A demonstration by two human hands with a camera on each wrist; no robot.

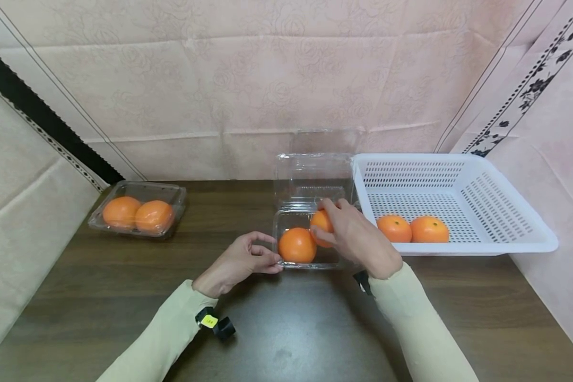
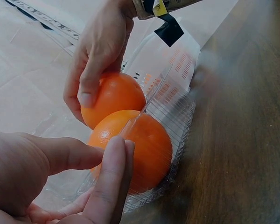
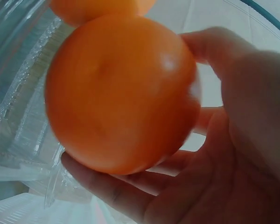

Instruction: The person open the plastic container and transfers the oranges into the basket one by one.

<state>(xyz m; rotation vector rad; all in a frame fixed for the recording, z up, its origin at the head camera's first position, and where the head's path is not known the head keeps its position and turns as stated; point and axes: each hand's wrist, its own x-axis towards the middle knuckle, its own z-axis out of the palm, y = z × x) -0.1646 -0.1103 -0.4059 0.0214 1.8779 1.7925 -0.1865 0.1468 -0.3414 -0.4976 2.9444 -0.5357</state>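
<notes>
My right hand (image 1: 358, 231) grips an orange (image 3: 121, 93) with fingers and thumb around its sides, inside the right part of an open clear plastic clamshell box (image 1: 324, 263). Another orange (image 1: 297, 245) sits in the left part of that box, and in the left wrist view the two fruits overlap. My left hand (image 1: 241, 260) pinches the box's near left rim between thumb and fingers. The box's hinged lid (image 1: 312, 170) stands raised at the back, leaning toward the cloth-covered wall.
On the right, a white perforated basket (image 1: 501, 248) holds two oranges (image 1: 430, 229) along its near side, right beside the box. A shut clear box (image 1: 176, 204) with two oranges inside sits at the table's far left. Patterned cloth (image 1: 219, 90) hangs behind the wooden table (image 1: 100, 297).
</notes>
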